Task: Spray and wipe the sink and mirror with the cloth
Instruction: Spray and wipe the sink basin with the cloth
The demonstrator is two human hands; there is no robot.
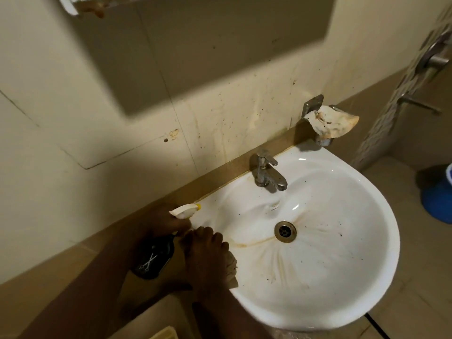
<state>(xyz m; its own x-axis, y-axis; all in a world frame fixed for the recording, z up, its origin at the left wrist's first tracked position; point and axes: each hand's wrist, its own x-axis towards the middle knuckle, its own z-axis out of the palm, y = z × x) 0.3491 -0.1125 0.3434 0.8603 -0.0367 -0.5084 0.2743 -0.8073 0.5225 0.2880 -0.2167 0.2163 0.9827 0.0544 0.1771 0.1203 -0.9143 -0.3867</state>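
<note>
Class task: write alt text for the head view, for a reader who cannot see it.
Seen from above, a person's left hand grips a dark spray bottle at the edge of a stained white sink while the right hand holds a cloth on the rim. A faucet and mirror are behind.

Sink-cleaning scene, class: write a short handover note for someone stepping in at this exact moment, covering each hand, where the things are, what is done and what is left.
Left hand: grips the spray bottle at the sink's left rim, nozzle toward the basin.
Right hand: holds the cloth against the rim of the sink, fingers curled.
Done: cannot tell whether any spray has landed.
Left: brown streaks by the drain and dark specks across the basin remain; the tap and the mirror above look untouched.
</note>
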